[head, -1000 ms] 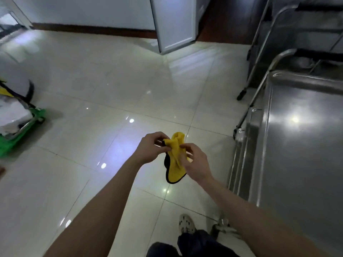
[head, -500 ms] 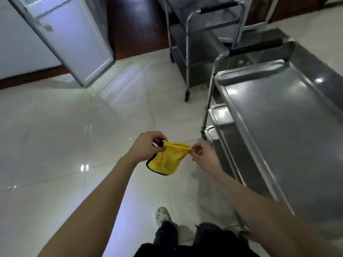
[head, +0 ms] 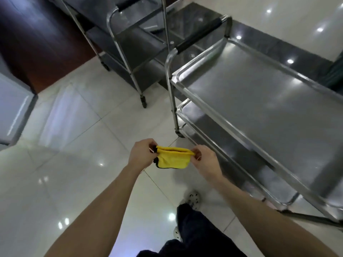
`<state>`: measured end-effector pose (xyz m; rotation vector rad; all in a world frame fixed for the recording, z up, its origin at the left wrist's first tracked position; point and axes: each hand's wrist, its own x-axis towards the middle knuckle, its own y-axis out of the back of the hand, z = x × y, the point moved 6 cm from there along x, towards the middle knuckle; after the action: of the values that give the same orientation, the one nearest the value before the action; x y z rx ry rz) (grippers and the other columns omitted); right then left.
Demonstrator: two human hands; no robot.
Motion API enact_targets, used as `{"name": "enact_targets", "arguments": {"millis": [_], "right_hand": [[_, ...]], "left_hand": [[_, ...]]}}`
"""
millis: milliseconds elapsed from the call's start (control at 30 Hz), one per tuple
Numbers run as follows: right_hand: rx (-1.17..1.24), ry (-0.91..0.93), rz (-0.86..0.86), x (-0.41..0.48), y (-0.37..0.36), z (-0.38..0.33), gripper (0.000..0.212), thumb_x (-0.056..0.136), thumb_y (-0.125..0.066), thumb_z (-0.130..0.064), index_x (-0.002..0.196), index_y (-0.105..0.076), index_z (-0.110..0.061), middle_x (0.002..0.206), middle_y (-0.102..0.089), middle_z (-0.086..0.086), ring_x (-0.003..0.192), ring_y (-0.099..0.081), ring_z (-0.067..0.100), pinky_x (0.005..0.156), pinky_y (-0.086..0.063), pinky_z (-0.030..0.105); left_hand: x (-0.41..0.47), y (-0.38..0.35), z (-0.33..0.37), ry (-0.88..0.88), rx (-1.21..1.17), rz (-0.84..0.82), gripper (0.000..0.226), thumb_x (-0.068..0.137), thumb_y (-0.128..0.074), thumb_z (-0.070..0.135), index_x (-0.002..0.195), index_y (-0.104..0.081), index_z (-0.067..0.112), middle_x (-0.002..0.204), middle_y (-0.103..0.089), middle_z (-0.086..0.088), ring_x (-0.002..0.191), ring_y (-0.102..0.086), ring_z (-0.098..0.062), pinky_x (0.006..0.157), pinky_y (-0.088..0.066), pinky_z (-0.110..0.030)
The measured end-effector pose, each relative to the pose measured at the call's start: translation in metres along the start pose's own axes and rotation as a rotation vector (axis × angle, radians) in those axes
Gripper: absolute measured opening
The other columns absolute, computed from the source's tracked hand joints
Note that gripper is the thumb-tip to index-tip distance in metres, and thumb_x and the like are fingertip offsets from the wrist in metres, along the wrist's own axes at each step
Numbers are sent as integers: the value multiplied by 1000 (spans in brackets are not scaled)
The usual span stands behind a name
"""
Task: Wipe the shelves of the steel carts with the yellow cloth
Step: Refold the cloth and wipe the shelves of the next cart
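Yellow cloth (head: 173, 160), plush, with a dark stitched edge, is folded small and pulled taut along its top. It hangs in the air at lower centre of the frame, above glossy pale floor tiles (head: 74, 182) and clear of both carts. I log the left hand (head: 142, 154) with fingers curled, pinching the cloth's left end. The right hand (head: 205, 161) pinches the right end between thumb and fingertips.

The near cart (head: 171, 101) fills the right of the frame. It is brushed steel on a tubular frame, and its rimmed, tray-like top shelf (head: 259, 108) carries streaky light reflections. A second rimmed lower shelf (head: 206, 125) sits beneath, partly hidden. A black handle grip (head: 198, 36) is at the far end. The second cart (head: 130, 52), upper centre, stands on castors. A white perforated shoe (head: 194, 198) is at bottom centre.
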<state>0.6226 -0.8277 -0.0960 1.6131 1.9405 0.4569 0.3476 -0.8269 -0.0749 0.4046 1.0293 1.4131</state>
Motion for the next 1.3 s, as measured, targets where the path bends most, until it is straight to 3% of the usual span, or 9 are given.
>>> {"name": "enact_targets", "arguments": {"millis": [133, 400, 567, 700, 800, 967, 1067, 1167, 1300], "right_hand": [[-18, -70, 66, 27, -17, 4, 13, 86, -74, -15, 96, -68, -19, 92, -62, -7, 81, -61, 15, 75, -54, 35], [-3, -296, 229, 61, -51, 18, 12, 88, -77, -17, 99, -71, -15, 95, -65, 1, 86, -64, 23, 77, -53, 42], [2, -467, 346, 81, -83, 34, 13, 91, -75, -19, 104, -72, -18, 101, -64, -1, 95, -63, 24, 82, -50, 36], [15, -555, 460, 105, -117, 60, 19, 91, -73, -17, 109, -72, -18, 105, -69, 1, 88, -67, 22, 85, -56, 42], [20, -572, 547, 122, -148, 88, 18, 91, -73, -17, 108, -71, -20, 105, -67, -2, 80, -67, 18, 81, -58, 41], [47, -623, 684, 164, -207, 170, 15, 95, -69, -19, 110, -70, -18, 105, -67, 2, 84, -69, 24, 82, -59, 47], [80, -574, 775, 192, -242, 226, 15, 95, -69, -17, 109, -67, -19, 100, -63, -4, 81, -65, 18, 79, -60, 48], [60, -578, 822, 225, -271, 285, 18, 93, -69, -18, 111, -69, -18, 105, -64, 1, 79, -62, 15, 78, -59, 47], [65, -491, 844, 268, -302, 349, 17, 93, -70, -15, 110, -70, -15, 106, -67, 9, 86, -69, 30, 78, -58, 41]], "left_hand": [[60, -3, -1, -65, 52, -88, 21, 81, -83, 13, 95, -77, 26, 92, -77, 7, 85, -73, -16, 82, -61, -39], [158, -32, 10, -268, 82, -193, 26, 90, -81, 15, 95, -67, 36, 107, -68, 11, 91, -64, -15, 79, -53, -35], [220, -58, -4, -407, 118, -291, 28, 90, -83, 16, 110, -70, 29, 119, -65, 14, 93, -65, -15, 82, -56, -34], [271, -98, -29, -449, 142, -394, 31, 91, -80, 15, 117, -70, 29, 104, -70, 11, 87, -66, -16, 78, -55, -34], [300, -134, -51, -440, 116, -419, 31, 93, -77, 17, 117, -68, 34, 87, -70, 11, 81, -70, -15, 68, -53, -32], [356, -216, -92, -474, 64, -403, 30, 90, -78, 18, 117, -69, 30, 102, -79, 7, 85, -75, -19, 77, -62, -40], [393, -271, -116, -497, 40, -390, 34, 90, -79, 18, 121, -68, 27, 103, -79, 0, 89, -75, -26, 80, -63, -44], [436, -323, -136, -537, 21, -314, 32, 91, -75, 21, 122, -69, 26, 95, -77, -2, 81, -71, -22, 65, -56, -30], [482, -383, -153, -597, -133, -259, 24, 90, -78, 12, 112, -70, 15, 81, -72, 5, 59, -66, -3, 51, -48, -11]]}}
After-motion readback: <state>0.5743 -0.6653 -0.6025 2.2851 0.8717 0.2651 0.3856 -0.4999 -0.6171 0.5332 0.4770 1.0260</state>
